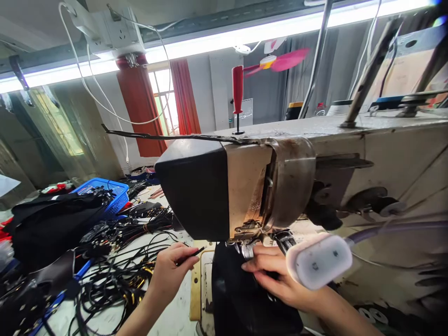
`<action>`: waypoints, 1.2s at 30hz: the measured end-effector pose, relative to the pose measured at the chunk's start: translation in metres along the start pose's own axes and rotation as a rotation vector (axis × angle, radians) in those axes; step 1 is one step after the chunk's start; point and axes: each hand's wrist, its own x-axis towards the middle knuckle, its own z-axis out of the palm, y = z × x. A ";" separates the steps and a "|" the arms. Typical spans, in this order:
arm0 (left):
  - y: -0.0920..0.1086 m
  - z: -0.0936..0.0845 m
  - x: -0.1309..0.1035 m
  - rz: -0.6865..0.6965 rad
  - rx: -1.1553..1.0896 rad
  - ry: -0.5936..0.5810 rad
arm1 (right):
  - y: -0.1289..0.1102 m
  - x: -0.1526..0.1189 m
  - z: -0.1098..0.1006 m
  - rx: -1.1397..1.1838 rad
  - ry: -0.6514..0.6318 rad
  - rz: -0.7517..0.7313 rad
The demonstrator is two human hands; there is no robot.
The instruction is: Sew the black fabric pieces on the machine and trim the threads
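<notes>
Black fabric [241, 298] under sewing machine [280, 186], between both hands, right hand [276, 277] pressing it

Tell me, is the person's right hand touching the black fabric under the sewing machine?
Touching. The head view shows the right hand resting flat on the black fabric, fingers pressed against it just below the machine's needle area.

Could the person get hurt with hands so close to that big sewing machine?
Maybe. The right hand presses the black fabric right beside the presser foot, so a fingertip could slip under the needle. The left hand pinches a thin black strip near the tangled straps, which might snag and tug the work crooked.
</notes>
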 end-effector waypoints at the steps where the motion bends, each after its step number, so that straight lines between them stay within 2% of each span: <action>1: 0.002 0.000 -0.001 -0.011 -0.017 -0.002 | 0.001 0.000 0.000 0.002 -0.010 -0.001; 10: 0.014 0.005 -0.006 -0.131 -0.082 0.005 | -0.004 -0.001 -0.001 0.056 0.007 0.038; 15: 0.018 0.004 -0.004 -0.172 -0.121 -0.054 | -0.005 0.000 0.000 0.044 0.019 0.043; 20: 0.035 0.005 0.010 -0.288 -0.229 -0.222 | -0.007 0.000 -0.003 0.024 -0.017 0.051; 23: 0.053 0.011 0.020 -0.363 -0.301 -0.327 | -0.015 0.000 -0.014 -0.073 -0.039 -0.041; 26: 0.068 0.019 0.027 -0.387 -0.335 -0.399 | -0.023 0.001 -0.027 -0.092 -0.005 -0.126; 29: 0.072 0.027 0.030 -0.378 -0.277 -0.407 | -0.022 0.001 -0.031 -0.040 0.058 -0.095; 31: 0.070 0.030 0.030 -0.330 -0.153 -0.379 | -0.014 -0.001 -0.023 -0.063 0.087 -0.039; 36: 0.061 0.034 0.025 -0.046 0.103 -0.255 | 0.012 -0.010 0.010 -0.189 0.065 0.041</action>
